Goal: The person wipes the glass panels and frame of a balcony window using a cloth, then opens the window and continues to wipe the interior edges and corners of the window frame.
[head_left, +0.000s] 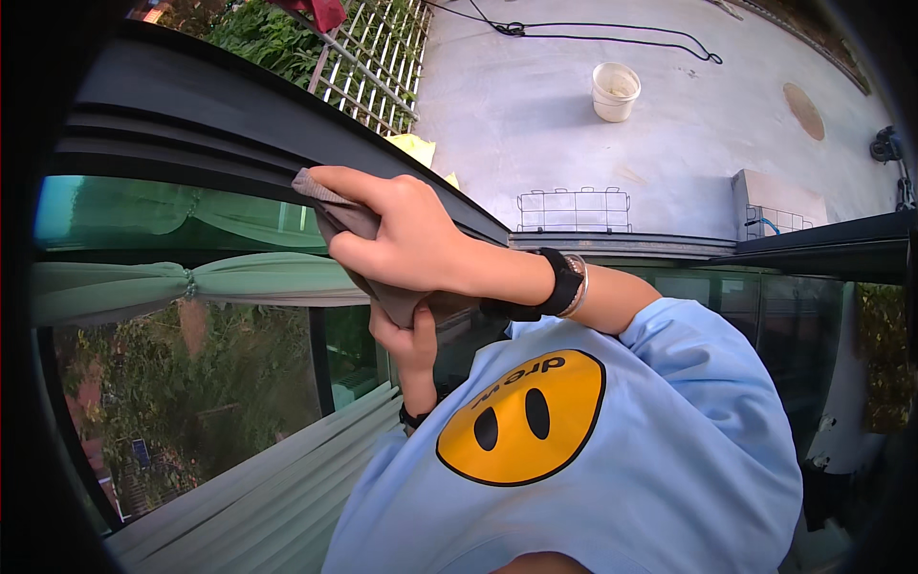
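Observation:
My right hand holds a grey-brown cloth up against the dark window frame. Its fingers wrap over the folded upper part of the cloth, and the index finger reaches along the rail. Lower down, my left hand grips the hanging end of the same cloth, thumb raised; part of its fingers is hidden behind the fabric. Green-tinted glass lies just below the rail beside the cloth. A dark watch and bracelets circle my right wrist, and a black band my left.
Pale green curtains are tied and reflected near the panes. Out on the grey floor stand a white bucket, a wire rack and a pale box. A black cord lies beyond, near a metal railing with plants.

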`<state>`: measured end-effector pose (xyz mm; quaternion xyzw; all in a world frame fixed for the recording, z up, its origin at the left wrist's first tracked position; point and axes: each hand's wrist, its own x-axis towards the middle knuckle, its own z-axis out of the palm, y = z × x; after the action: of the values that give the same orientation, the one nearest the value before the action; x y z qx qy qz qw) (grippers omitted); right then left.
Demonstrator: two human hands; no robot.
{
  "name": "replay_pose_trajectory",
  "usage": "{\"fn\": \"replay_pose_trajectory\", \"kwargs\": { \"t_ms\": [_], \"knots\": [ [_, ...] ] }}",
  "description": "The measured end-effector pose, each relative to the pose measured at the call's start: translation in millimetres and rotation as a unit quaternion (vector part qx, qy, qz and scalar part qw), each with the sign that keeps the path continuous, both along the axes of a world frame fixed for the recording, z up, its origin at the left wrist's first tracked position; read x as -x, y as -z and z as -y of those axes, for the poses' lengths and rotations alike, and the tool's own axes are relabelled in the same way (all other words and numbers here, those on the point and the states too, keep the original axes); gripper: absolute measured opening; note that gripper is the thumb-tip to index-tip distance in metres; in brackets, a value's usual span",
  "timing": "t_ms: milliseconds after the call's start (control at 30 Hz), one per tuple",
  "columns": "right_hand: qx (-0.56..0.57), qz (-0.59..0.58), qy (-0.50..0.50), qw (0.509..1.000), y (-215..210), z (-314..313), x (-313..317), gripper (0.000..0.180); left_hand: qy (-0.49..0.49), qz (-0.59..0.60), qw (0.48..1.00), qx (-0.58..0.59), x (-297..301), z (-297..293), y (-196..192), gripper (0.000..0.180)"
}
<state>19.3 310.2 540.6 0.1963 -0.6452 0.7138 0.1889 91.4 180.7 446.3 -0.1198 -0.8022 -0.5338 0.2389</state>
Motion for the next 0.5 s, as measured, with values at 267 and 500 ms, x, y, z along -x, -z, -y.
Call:
{"fn": "replay_pose_trajectory", "kwargs": {
  "t_ms": [267,500],
  "knots": [
    [0.028,0.059,0.087,0.994,88,18,-13,0.045,0.014,0.092,0.985,0.144,-14,26,27,0.028],
    [0.054,0.100,0.132,0.985,118,27,-18,0.044,0.037,0.147,0.974,0.168,-25,32,36,0.023]
  ]
}}
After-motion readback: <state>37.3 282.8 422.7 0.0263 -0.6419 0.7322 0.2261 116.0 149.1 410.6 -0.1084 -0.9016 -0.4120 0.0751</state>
